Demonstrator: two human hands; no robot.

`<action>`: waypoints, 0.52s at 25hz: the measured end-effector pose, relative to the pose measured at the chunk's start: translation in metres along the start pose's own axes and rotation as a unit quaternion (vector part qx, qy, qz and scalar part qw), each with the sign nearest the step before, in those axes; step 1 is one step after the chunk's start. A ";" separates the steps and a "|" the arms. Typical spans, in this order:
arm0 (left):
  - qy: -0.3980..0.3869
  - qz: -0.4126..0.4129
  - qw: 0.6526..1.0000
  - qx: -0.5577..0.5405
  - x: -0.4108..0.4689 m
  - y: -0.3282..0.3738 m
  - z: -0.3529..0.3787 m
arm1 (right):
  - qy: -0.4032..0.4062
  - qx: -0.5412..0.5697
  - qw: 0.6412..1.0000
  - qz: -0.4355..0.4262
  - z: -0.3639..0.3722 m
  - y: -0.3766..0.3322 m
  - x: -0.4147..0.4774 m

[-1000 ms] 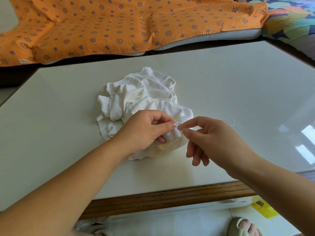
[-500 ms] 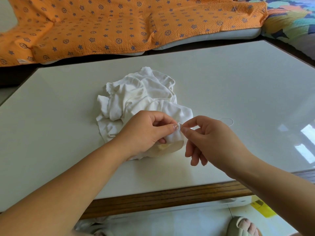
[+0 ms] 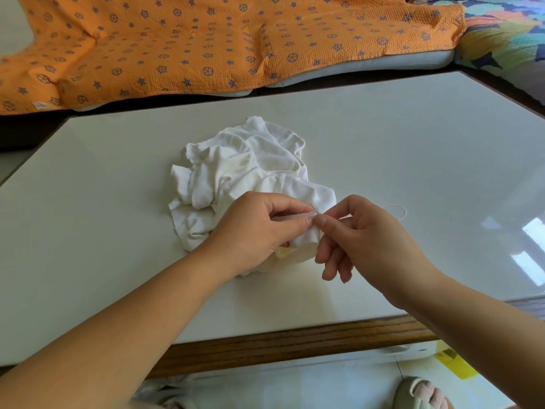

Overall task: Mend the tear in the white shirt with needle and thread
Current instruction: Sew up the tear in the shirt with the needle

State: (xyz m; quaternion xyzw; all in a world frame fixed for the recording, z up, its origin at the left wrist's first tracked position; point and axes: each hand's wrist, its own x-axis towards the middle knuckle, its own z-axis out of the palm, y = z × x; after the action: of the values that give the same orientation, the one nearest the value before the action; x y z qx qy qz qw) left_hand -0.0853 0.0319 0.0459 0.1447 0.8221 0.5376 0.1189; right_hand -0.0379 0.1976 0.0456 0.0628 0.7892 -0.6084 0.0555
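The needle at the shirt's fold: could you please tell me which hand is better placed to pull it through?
Probably the right hand: its thumb and forefinger pinch the needle, and the thread loops beside it on the table. The left hand grips the white shirt, steadying the fold.

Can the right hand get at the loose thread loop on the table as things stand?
Probably yes: the thread loop lies on the table just past the right hand, nothing between. But it pinches the needle at the white shirt, so it isn't free.
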 end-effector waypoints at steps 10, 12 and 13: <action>0.002 0.065 0.994 0.089 0.000 -0.006 0.006 | -0.090 0.073 0.992 0.045 -0.005 -0.008 0.006; -0.003 0.064 0.992 0.108 0.001 -0.009 0.006 | -0.070 0.007 0.997 0.043 -0.009 -0.011 0.006; -0.005 0.062 0.992 0.113 0.001 -0.009 0.006 | -0.048 -0.025 0.998 0.035 -0.010 -0.011 0.006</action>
State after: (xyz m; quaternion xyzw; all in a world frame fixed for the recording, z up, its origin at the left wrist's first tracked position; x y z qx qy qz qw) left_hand -0.0852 0.0340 0.0348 0.2108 0.8663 0.4472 0.0719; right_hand -0.0461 0.2049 0.0575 0.0600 0.7982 -0.5880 0.1160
